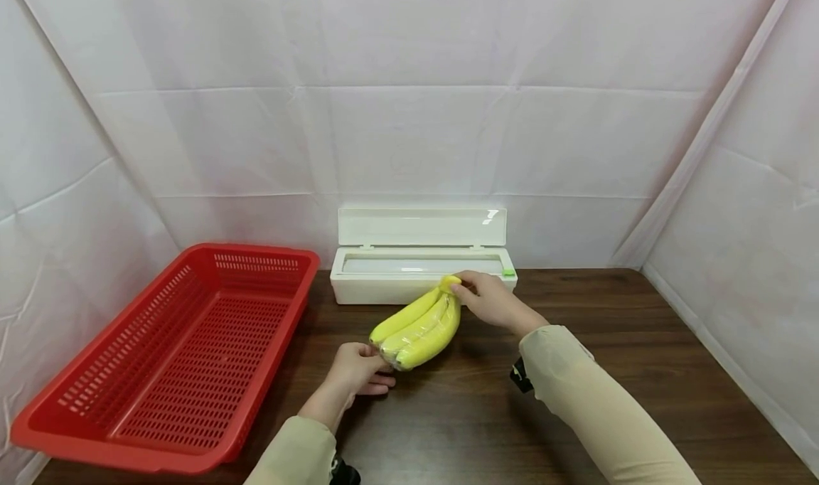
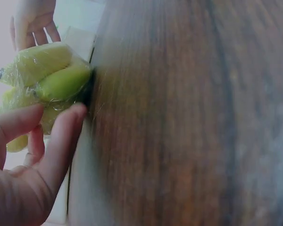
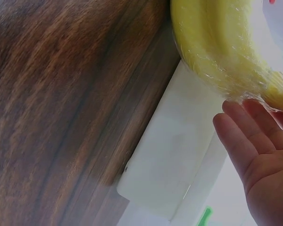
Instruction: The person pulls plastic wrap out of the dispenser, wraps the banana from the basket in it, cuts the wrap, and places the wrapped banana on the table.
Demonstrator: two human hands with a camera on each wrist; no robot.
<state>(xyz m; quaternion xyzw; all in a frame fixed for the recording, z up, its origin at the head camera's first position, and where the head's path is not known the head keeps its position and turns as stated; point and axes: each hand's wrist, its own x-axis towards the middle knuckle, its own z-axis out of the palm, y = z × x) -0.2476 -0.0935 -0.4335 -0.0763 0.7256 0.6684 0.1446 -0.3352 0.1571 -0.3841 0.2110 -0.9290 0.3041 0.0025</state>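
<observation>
A bunch of yellow bananas (image 1: 419, 327) wrapped in clear cling film is held up over the dark wooden table, tilted with its stem to the upper right. My right hand (image 1: 491, 299) pinches the stem between thumb and fingers; in the right wrist view the other fingers (image 3: 254, 127) lie along the wrapped stem end. At the lower left, my left hand (image 1: 358, 371) has its thumb and fingertips at the banana tips. The left wrist view shows these fingers (image 2: 61, 141) bent round the film-covered tips (image 2: 63, 84), with film creased and shiny there.
Behind the bananas stands a white cling film dispenser box (image 1: 371, 289), its lid (image 1: 422, 227) raised and a green slider (image 1: 508, 273) at its right end. A large red plastic basket (image 1: 281, 343) stands on the left. White cloth (image 1: 409, 136) hangs round the wooden table (image 1: 448, 428).
</observation>
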